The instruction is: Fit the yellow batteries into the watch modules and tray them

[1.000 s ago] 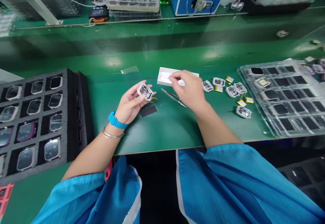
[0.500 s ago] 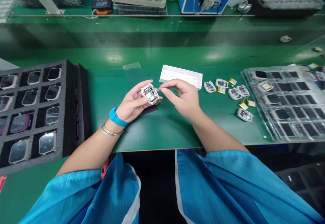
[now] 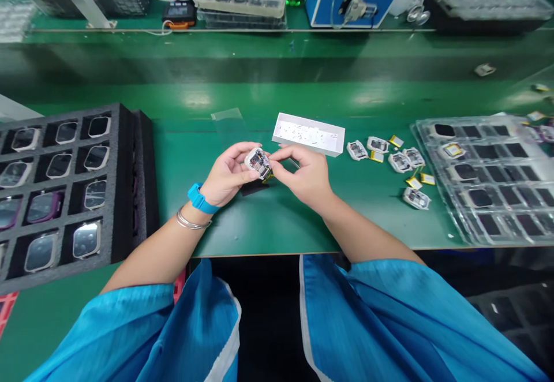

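Observation:
A white smartwatch case [image 3: 258, 163], its circuit board exposed, is gripped between the thumb and fingers of my left hand [image 3: 225, 173]. My right hand [image 3: 308, 175] is closed in a pinch against the right edge of this case. A thin greyish sliver shows between its thumb and forefinger, too small to name. Below the case, something yellow is partly hidden, and a dark flat strip [image 3: 254, 187] lies on the bench. Just behind the right hand stands a white open box [image 3: 277, 134] holding a sheet with small dark pieces.
Several open watch cases [image 3: 357, 150] and yellow batteries [image 3: 414, 182] lie to the right, beside stacked clear trays [image 3: 459, 220]. A black foam tray [image 3: 119, 191] with watches fills the left. Behind, a shelf carries a blue machine [image 3: 322, 1] and plastic trays [image 3: 240, 4].
My right hand has shifted left and its fingertips now meet the case's edge. The case has turned slightly in my left hand.

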The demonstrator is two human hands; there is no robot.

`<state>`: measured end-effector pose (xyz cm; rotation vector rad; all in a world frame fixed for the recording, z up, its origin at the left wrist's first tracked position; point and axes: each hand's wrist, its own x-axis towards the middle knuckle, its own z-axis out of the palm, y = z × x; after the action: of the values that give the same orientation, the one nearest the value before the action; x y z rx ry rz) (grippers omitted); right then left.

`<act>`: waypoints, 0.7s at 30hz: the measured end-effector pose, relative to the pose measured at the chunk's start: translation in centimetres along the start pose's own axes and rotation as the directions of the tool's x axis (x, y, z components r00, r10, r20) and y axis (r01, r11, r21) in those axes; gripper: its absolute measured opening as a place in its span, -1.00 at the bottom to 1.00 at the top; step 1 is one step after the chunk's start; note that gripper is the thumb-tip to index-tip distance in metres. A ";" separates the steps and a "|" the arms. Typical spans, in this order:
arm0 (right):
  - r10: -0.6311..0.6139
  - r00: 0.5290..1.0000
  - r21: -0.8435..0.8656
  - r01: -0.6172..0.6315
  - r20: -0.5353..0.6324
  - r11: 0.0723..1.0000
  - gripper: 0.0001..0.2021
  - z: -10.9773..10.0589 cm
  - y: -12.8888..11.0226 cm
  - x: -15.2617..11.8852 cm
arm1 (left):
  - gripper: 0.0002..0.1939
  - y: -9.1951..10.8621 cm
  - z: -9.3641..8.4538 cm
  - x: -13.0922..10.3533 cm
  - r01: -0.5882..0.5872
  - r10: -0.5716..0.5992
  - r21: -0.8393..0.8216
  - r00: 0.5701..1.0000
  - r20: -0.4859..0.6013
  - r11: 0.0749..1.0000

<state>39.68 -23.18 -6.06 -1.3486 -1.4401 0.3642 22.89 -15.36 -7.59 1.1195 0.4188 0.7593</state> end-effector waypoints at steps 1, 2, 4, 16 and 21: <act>-0.035 0.999 -0.044 0.035 0.002 0.998 -0.90 0.0 0.1 0.0 | -0.37 -0.2 0.0 0.0 -0.016 0.016 0.028 1.000 -0.012 0.999; -0.079 0.997 -0.092 0.079 0.006 0.993 -0.89 0.1 0.2 -0.1 | -0.36 -0.3 -0.1 0.1 -0.028 0.030 0.054 0.999 -0.025 0.998; -0.159 0.987 -0.180 0.159 0.015 0.971 -0.87 0.2 0.4 -0.1 | -0.35 -0.5 -0.1 0.2 -0.039 0.044 0.093 0.998 -0.046 0.995; 0.247 0.784 0.466 -0.555 0.569 0.689 -0.44 0.1 1.9 0.7 | -0.41 0.8 -0.5 -0.1 -0.010 0.010 -0.022 0.999 -0.030 1.000; 0.315 0.778 0.378 -0.562 0.544 0.736 -0.65 -0.8 2.0 1.3 | -0.41 0.9 -1.0 0.2 -0.045 0.045 -0.011 0.998 -0.053 0.999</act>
<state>41.65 -21.74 -6.73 -1.1752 -1.2051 1.3807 22.09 -14.34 -7.16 1.1020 0.4344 0.8315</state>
